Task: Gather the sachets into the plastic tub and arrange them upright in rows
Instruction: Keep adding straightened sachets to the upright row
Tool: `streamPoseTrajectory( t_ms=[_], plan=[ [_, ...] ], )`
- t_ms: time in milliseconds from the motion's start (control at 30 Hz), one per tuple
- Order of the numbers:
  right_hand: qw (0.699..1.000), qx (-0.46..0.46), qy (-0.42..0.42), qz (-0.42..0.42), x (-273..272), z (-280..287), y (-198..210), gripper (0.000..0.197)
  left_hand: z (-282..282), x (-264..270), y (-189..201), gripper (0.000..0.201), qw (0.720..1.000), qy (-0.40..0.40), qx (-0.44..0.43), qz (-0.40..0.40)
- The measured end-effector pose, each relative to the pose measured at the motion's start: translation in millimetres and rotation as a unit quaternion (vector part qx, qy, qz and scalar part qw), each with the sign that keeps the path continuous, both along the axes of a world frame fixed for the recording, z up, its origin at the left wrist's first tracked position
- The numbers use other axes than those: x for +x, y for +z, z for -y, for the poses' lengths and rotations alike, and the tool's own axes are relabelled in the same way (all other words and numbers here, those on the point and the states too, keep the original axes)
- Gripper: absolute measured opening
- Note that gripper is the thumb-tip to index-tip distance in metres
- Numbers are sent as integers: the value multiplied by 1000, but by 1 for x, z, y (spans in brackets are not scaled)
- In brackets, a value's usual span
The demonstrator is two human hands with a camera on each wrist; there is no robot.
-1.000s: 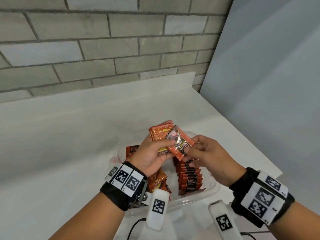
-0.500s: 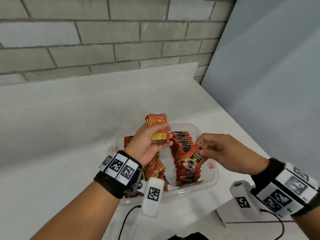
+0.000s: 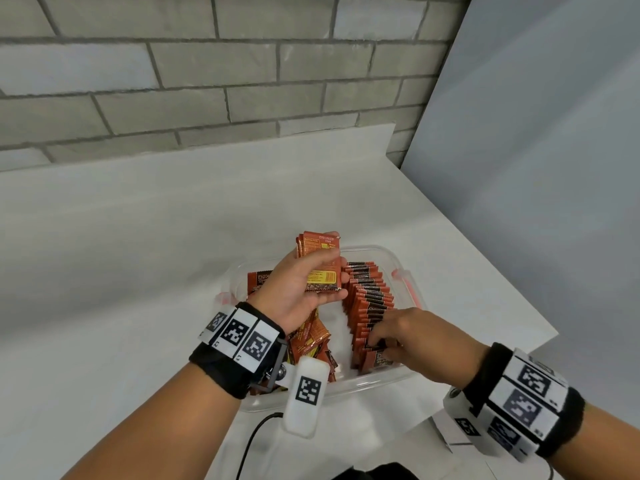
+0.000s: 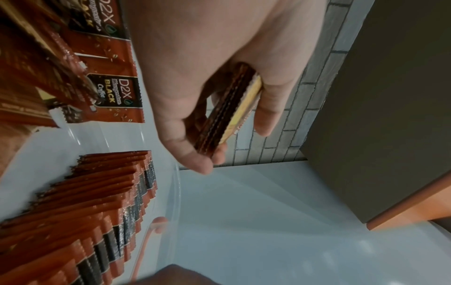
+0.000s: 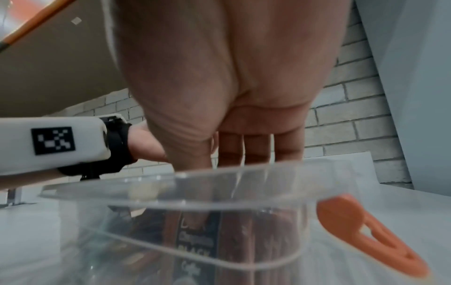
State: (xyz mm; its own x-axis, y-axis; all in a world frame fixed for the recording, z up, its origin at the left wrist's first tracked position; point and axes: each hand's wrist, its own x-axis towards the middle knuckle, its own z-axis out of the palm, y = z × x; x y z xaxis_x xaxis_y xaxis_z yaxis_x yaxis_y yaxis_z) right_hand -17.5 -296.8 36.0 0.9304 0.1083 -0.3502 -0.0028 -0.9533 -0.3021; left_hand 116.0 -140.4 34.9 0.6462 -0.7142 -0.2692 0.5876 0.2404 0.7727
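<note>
While one row [image 3: 369, 306] stands upright at the tub's [image 3: 403, 268] 3 o'clock side, sorting looks roughly half done.
Left hand [image 3: 298, 289] grips a stack [image 3: 320, 263] above the tub; right hand [image 3: 401, 332] pinches the row's near sachet; loose sachets [image 3: 311, 341] at 8 o'clock remain.

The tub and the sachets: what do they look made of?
The tub looks like clear, glossy rigid plastic: its rim holds shape and the sachets show through the wall. Its latch looks like matte orange plastic. The sachets seem printed foil or plastic film, with crimped serrated ends and a slight sheen.
</note>
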Motion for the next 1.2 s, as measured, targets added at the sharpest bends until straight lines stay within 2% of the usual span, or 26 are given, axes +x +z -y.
streamPoseTrajectory(
  t_ms=[267,600,733,933,1000,1067,1133,1200],
  plan=[
    [1000,-5,-29,2,-1,-4,-1,14,0,-2,0,26,1000,-6,11,0],
    [999,-50,-8,-3,5,-5,3,11,1,-7,5,27,1000,-5,18,-21],
    [1000,-22,-15,-4,3,-3,2,14,0,-7,6,14,999,-4,15,-45],
    [998,35,-43,-5,1,6,5,16,-2,-6,5,15,998,-30,9,-50],
    [996,64,-66,19,2,9,11,13,-2,-6,6,18,998,-40,8,-40],
    [986,105,-106,75,5,10,21,9,-2,-6,5,34,998,-49,9,-26],
    [962,156,-172,145,10,8,32,9,-1,-6,3,43,998,-63,11,-10],
    [936,198,-221,189,17,4,41,17,0,-6,2,45,997,-81,10,8]
  ],
)
